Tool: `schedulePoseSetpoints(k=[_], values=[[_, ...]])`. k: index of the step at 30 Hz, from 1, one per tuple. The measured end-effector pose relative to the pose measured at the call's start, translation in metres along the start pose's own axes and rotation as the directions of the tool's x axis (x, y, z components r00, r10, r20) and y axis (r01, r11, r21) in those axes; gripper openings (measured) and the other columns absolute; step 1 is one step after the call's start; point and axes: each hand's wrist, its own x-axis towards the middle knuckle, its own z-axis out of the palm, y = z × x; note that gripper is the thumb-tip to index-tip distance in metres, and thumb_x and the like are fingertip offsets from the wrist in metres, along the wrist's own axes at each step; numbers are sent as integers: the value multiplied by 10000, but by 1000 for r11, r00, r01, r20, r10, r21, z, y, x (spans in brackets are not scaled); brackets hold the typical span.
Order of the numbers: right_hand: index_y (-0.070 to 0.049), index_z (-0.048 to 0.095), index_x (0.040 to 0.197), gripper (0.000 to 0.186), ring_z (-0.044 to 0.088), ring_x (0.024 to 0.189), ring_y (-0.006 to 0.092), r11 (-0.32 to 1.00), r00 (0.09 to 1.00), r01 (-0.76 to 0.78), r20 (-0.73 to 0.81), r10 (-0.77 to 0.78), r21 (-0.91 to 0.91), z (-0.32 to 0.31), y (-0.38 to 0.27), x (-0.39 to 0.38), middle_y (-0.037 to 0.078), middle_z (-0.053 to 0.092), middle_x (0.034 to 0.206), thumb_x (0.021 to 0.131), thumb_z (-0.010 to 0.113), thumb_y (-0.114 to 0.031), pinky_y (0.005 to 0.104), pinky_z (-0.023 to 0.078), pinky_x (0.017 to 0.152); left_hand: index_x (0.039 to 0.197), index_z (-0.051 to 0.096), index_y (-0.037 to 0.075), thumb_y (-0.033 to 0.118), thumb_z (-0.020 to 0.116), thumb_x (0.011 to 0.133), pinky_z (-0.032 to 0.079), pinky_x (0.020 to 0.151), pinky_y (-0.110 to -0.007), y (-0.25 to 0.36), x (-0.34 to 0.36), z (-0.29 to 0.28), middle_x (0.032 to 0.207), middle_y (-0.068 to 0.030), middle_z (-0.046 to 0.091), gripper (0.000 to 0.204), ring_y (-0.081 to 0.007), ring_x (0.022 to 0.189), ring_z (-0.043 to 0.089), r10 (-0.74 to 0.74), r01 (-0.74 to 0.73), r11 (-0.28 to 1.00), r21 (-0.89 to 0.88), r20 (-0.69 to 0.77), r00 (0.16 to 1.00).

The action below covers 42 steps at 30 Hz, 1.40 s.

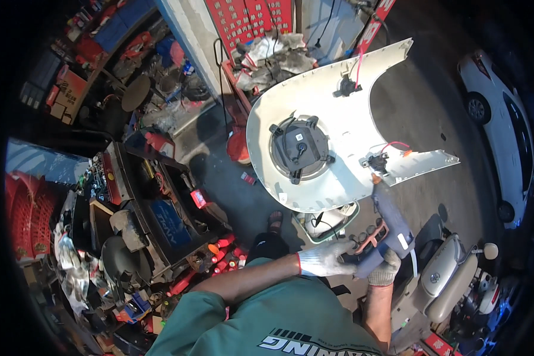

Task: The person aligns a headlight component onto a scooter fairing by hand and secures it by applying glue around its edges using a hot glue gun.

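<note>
My right hand (383,270), in a knit glove, grips a dark grey-blue glue gun (390,231) with an orange tip, a white stick at its rear and a reddish wire part beside it. My left hand (329,260), in a white glove, holds the lower end of the gun, its fingertips partly hidden. The gun's tip is at a black fitting with a red wire (376,163) on a large white curved panel (344,130). The panel also carries a round black speaker-like unit (298,148) and another small black fitting (347,87).
A cluttered black cabinet (171,219), red baskets (29,210) and red bottles (219,255) stand left. A white scooter (442,270) is close at right, with a white car (510,160) beyond. A green-rimmed container (326,222) lies below the panel. A red signboard (240,18) is behind.
</note>
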Motion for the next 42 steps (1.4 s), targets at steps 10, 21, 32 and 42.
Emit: schedulePoseSetpoints(k=[10,21,32,42], values=[[-121,356,1533,877,587,1194,364,999,997,26,-77,-28,-29,36,0,-17,155,565,1340,756,752,-213,586,472,1030,1266,608,72,203,695,946,517,791,-315,-45,-31,-62,1052,-81,671,356,-176,881,640,-84,85,992,-98,9,996],[-83,337,1535,855,565,1221,406,998,998,-58,14,58,32,25,-5,-13,198,549,1359,767,709,-143,586,465,1047,1163,639,-1,90,650,964,516,928,-313,-85,-78,-85,1110,-89,676,219,-173,1021,654,-132,83,980,-183,-274,953],[-18,393,1485,841,618,1180,401,989,995,-90,44,86,118,53,7,12,217,576,1349,701,671,-146,530,552,989,1241,652,2,163,619,988,524,873,-300,-37,-124,-134,1072,-86,702,302,-169,970,653,-324,115,945,-306,-830,454],[-144,365,1528,873,638,1084,348,963,992,-120,60,109,241,156,57,80,231,527,1409,748,748,-215,407,595,753,1500,390,-41,268,685,957,464,1074,-398,-36,-82,-240,1420,-156,558,691,-281,1278,564,-508,68,779,-624,-564,651]])
